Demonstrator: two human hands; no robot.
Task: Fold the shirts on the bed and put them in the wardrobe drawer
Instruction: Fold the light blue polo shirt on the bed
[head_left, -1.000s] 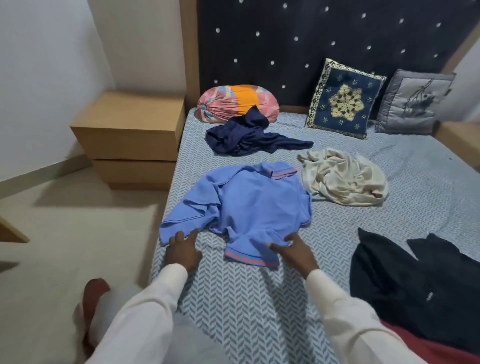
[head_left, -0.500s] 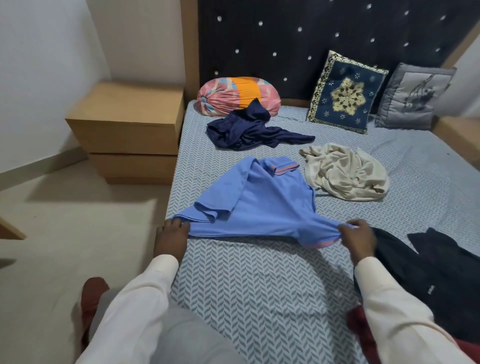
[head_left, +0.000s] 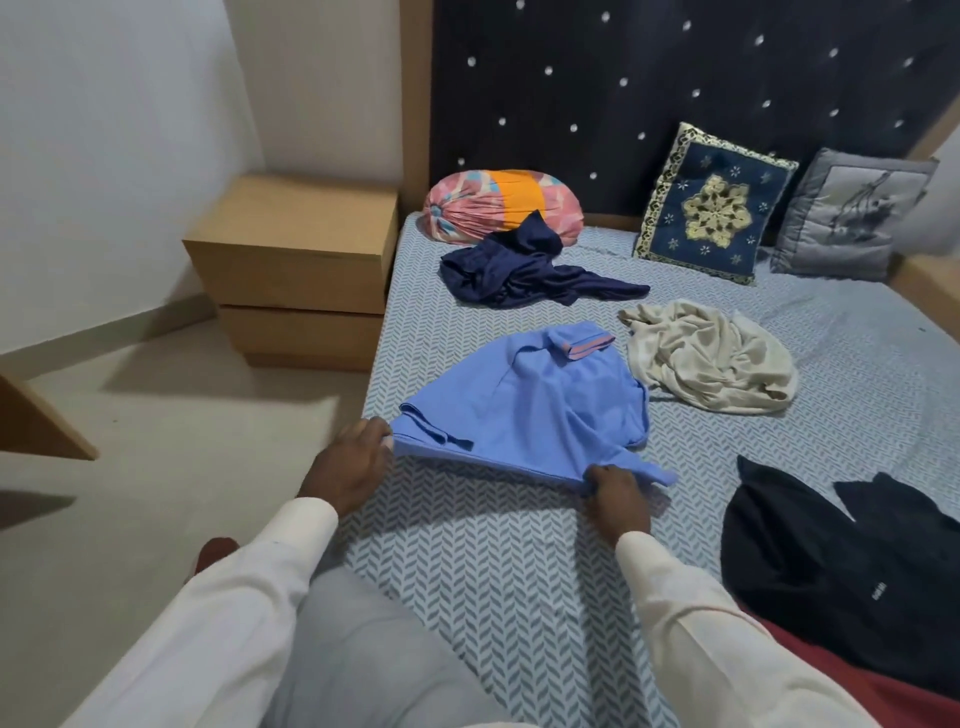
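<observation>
Moved back inward, the right hand pinches the blue shirt by its near edge on the bed and the left hand grips its corner, so gently tug it flat before folding.

Both white-sleeved arms reach forward. The left hand pinches the edge of the light blue polo shirt, knuckles up; the right hand grips the same edge, fingers curled.

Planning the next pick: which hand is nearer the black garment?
Right. Both grip the blue shirt: right hand just left of the black garment, left hand farther left.
</observation>
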